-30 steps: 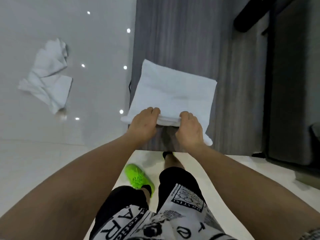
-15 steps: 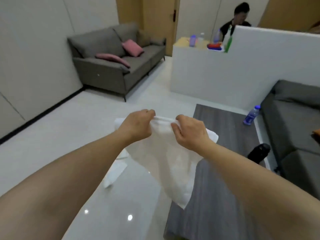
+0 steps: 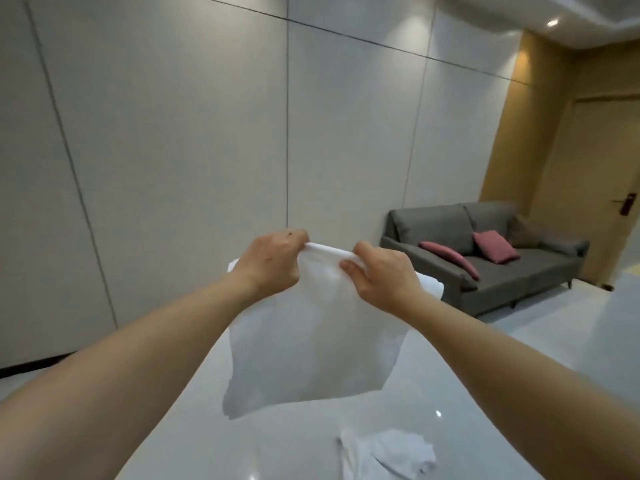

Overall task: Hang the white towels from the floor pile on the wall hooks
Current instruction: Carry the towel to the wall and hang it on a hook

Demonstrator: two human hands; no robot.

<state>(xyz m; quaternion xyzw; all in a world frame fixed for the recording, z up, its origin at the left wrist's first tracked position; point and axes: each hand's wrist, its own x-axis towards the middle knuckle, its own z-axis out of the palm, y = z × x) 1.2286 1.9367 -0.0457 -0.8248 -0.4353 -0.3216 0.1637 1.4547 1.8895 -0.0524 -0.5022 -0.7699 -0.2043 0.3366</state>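
Observation:
A white towel (image 3: 311, 344) hangs in the air in front of me, held by its top edge. My left hand (image 3: 273, 261) pinches that edge on the left and my right hand (image 3: 381, 275) pinches it on the right, a short strip of cloth stretched between them. A crumpled pile of white towels (image 3: 388, 455) lies on the glossy floor below, near the bottom of the view. The panelled wall (image 3: 207, 150) stands ahead; no hooks show on it in this view.
A grey sofa (image 3: 502, 268) with two pink cushions (image 3: 495, 247) stands at the right along the wall. Beyond it are a yellow wall and a wooden door (image 3: 609, 202). Shiny white floor (image 3: 519, 368) spreads between me and the sofa.
My view has swung left and up, from the grey table and second sofa to the panelled wall. Both hands have kept their hold on the towel and raised it.

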